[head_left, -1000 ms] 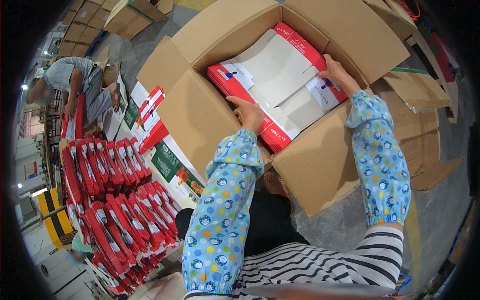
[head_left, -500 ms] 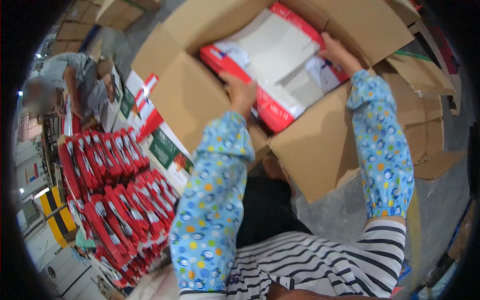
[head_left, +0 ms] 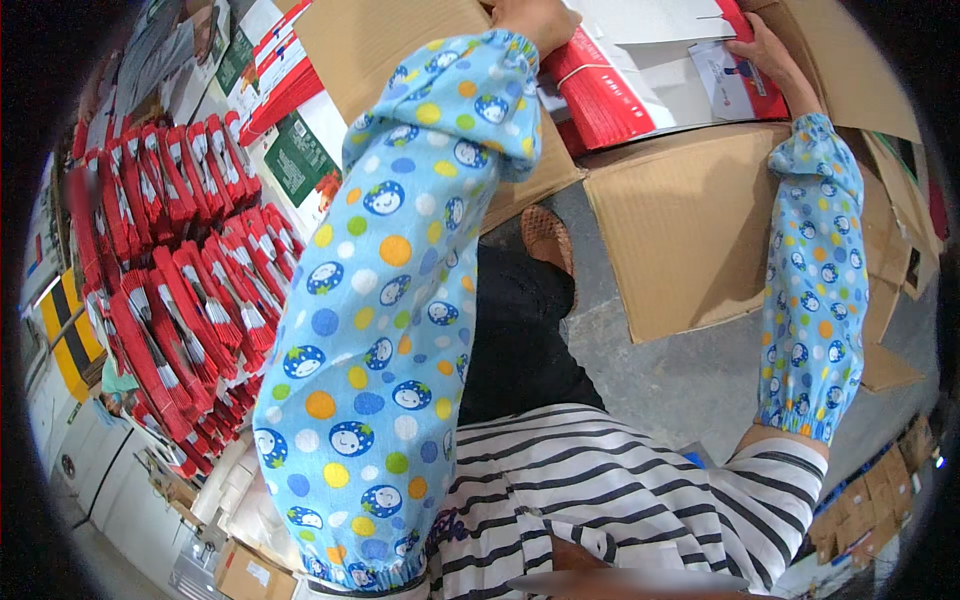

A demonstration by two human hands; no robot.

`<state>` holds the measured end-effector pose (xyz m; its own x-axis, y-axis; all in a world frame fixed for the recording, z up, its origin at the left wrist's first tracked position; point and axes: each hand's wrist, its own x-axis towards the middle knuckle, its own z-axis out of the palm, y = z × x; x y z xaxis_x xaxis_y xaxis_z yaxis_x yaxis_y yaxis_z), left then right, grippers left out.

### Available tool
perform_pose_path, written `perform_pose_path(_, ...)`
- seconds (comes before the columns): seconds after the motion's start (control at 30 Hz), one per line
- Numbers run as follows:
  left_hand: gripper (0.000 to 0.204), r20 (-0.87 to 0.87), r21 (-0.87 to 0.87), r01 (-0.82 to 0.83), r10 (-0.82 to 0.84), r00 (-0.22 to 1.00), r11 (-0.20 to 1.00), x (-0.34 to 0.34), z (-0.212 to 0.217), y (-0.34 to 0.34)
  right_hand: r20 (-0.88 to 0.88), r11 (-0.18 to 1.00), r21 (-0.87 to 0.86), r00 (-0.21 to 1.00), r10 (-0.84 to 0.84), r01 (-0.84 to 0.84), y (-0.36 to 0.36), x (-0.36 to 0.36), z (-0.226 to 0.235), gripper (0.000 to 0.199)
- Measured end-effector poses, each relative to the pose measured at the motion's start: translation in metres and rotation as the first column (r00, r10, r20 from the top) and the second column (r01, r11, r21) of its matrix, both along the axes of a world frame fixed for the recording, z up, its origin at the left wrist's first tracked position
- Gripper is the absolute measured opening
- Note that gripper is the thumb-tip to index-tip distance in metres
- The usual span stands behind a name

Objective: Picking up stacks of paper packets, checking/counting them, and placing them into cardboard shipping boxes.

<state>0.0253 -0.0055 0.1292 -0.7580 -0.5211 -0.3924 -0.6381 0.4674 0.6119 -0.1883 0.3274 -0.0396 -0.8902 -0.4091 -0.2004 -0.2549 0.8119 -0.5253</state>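
Note:
A thick stack of red-and-white flat cartons [head_left: 605,95] lies in an open brown cardboard box [head_left: 690,225] at the top of the view. A thin white band crosses the red left side of the stack. My left hand [head_left: 537,22] is closed over the left edge, its fingertips partly cut off by the picture's top. On the right edge, my right hand [head_left: 768,55] grips the stack beside the box wall. Patterned blue sleeves cover both forearms. The stack's far end is out of view.
Rows of red-and-white folded cartons [head_left: 190,290] stand packed at the left, with green-and-white printed sheets [head_left: 300,160] beside them. Flattened brown cardboard [head_left: 880,260] leans at the right. A person in grey [head_left: 150,70] is at the upper left. My shoe [head_left: 548,240] is near the box.
The view has shifted, so box and stack now sit higher and farther right. My left hand has moved toward the far end of the stack's left edge; my right hand remains on the right edge.

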Motion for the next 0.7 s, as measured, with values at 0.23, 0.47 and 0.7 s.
perform_pose_path(0.23, 0.102, 0.024, -0.078, 0.183, -0.181, 0.983, 0.980, 0.003, -0.021, 0.001, -0.053, 0.997, 0.081, 0.999, -0.012, 0.017, -0.009, 0.010, 0.025, 0.073)
perform_pose_path(0.47, 0.030, 0.358, -0.697, 0.673, -0.693, 0.626, 0.248, 0.014, -0.025, 0.004, -0.396, 0.963, 0.268, 0.915, 0.076, 0.036, -0.066, 0.064, 0.085, 0.061)
perform_pose_path(0.7, 0.031, 0.335, -0.657, 0.692, -0.707, 0.623, 0.298, 0.022, -0.078, 0.009, -0.205, 0.814, 0.573, 0.945, 0.255, -0.096, -0.076, 0.089, 0.082, 0.083)
